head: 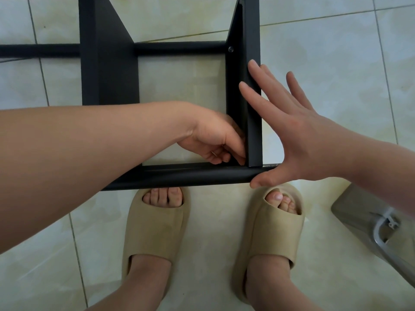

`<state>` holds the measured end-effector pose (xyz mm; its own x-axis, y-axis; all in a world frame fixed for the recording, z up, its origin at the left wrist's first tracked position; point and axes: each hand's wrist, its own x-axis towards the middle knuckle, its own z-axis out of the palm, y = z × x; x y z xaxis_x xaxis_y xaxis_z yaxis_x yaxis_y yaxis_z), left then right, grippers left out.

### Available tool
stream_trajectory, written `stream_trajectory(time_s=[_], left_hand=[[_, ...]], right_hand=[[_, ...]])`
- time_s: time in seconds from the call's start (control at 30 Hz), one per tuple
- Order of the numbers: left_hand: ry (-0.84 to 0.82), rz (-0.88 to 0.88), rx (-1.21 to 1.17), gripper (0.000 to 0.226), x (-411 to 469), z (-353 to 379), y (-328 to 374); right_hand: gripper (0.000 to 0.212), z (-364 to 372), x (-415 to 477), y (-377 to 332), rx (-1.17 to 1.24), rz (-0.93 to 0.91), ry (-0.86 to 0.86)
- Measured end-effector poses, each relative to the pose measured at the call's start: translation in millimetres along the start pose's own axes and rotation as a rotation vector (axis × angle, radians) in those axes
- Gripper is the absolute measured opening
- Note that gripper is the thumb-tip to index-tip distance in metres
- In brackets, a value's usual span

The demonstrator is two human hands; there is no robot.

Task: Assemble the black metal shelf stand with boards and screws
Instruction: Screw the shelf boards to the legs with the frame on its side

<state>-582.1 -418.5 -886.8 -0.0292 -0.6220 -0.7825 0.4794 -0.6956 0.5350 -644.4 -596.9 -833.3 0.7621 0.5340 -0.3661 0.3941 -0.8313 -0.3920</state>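
— Just ahead of your toes, the black shelf stand (40, 50) fills the view from the centre up to 12 o'clock, over the tiled floor (336, 63).
— You are looking straight down into it. Its two boards run lengthwise from 12 to 6 o'clock: the left board (112, 75) towards 10 o'clock, the right board (252, 41) towards 1 o'clock.
— Crossing them, the front bar (179, 175) has its long axis from 9 to 3 o'clock, just beyond your slippers (155, 227). A second bar (179, 48) lies parallel farther off, with a screw head (230, 49) where it meets the right board.
— Your right hand (292, 131) is spread wide, fingers straight and pointing to 11 o'clock, against the outer side of the right board, with the thumb at the front bar's end.
— Your left hand (215, 142) reaches across from 9 o'clock into the inner corner of the right board and front bar. Its fingers are curled tight there; whether they pinch anything, I cannot tell.
— Over at 4 o'clock lies a grey object (368, 221) with a metal tube on it.
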Motion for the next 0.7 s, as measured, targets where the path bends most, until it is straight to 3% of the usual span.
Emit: stream_trajectory(time_s=[0.33, 0.5, 0.7], left_hand=[[-0.038, -0.01, -0.107, 0.019, -1.6, -1.2, 1.4], [0.006, -0.032, 0.049, 0.016, -1.4, -1.3, 1.1], [0.0, 0.019, 0.016, 0.022, 0.5, -1.9, 0.6]], right_hand=[[0.14, 0.9, -0.1, 1.1, -0.007, -0.002, 0.007], [0.139, 1.3, 0.3, 0.6, -0.005, -0.003, 0.005], [0.14, 1.1, 0.1, 1.0, -0.002, 0.0, 0.0]])
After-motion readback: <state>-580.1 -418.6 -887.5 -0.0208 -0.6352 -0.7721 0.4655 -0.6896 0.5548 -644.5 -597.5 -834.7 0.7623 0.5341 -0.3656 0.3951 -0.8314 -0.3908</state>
